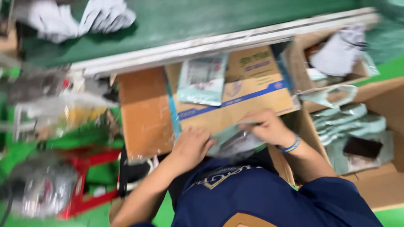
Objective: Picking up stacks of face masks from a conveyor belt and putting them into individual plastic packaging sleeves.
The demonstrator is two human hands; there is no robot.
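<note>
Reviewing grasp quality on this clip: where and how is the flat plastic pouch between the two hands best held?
By its two short ends, one from each side, thumbs on top. The pouch is thin, limp and lies flat across the lap, and the left hand and right hand already pinch opposite ends.

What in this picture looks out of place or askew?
One pale green packet lies tilted on the cardboard box flap, apart from the stacked packets in the box at right. Both hands, left hand and right hand, hold another packet.

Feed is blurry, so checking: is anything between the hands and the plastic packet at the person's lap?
Nothing visible. The left hand and right hand both already touch the plastic packet, held over the flattened cardboard box.
</note>
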